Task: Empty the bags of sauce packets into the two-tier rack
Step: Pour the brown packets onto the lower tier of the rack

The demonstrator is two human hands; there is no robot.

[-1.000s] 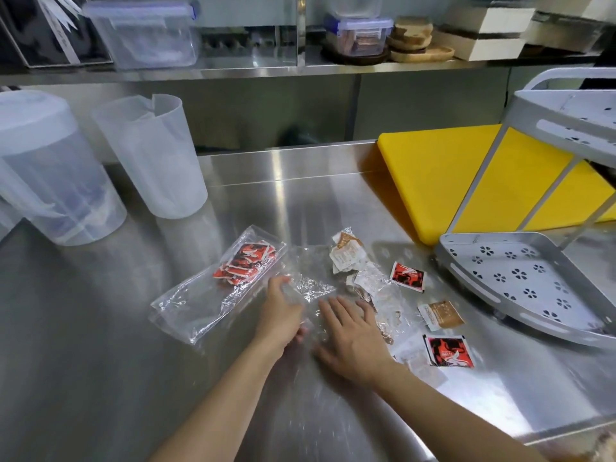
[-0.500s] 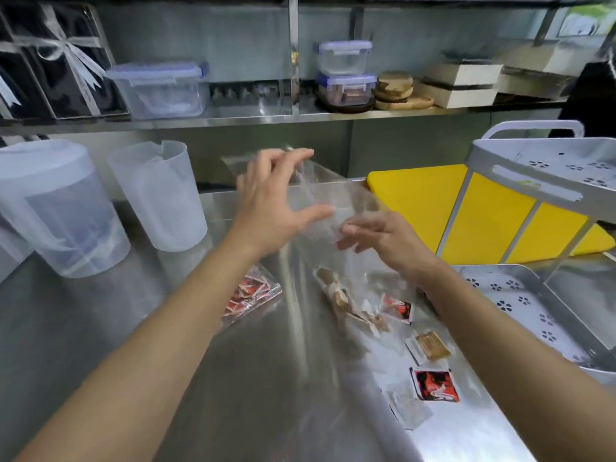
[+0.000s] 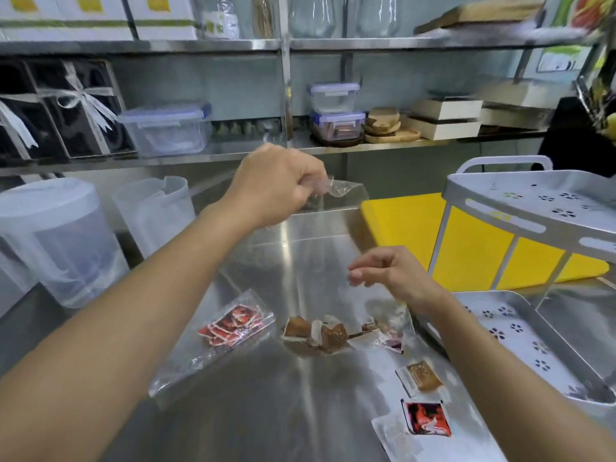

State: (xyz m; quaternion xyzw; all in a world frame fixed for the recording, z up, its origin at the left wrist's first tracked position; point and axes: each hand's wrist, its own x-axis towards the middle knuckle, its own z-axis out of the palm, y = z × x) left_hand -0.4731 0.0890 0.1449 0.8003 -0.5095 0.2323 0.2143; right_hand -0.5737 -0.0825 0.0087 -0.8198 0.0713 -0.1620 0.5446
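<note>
My left hand (image 3: 275, 183) is raised above the steel counter, shut on the top corner of a clear plastic bag (image 3: 320, 248) that hangs down from it. Brown and white sauce packets (image 3: 320, 333) sit bunched at the bag's low end, on the counter. My right hand (image 3: 390, 273) hovers beside the hanging bag with fingers loosely apart, holding nothing. A second clear bag of red packets (image 3: 233, 323) lies to the left. Loose packets, one brown (image 3: 423, 375) and one red (image 3: 428, 418), lie at the front right. The grey two-tier rack (image 3: 546, 331) stands at the right, both tiers bare.
A yellow cutting board (image 3: 403, 228) leans behind the rack. Two translucent pitchers (image 3: 56, 241) stand at the back left of the counter. Shelves behind hold lidded containers (image 3: 166, 128), wooden dishes and boxes.
Both hands left the counter and lifted the clear bag; my left hand rose higher holding its corner, my right hand let go and dropped lower. The packets slid to the bag's low end.
</note>
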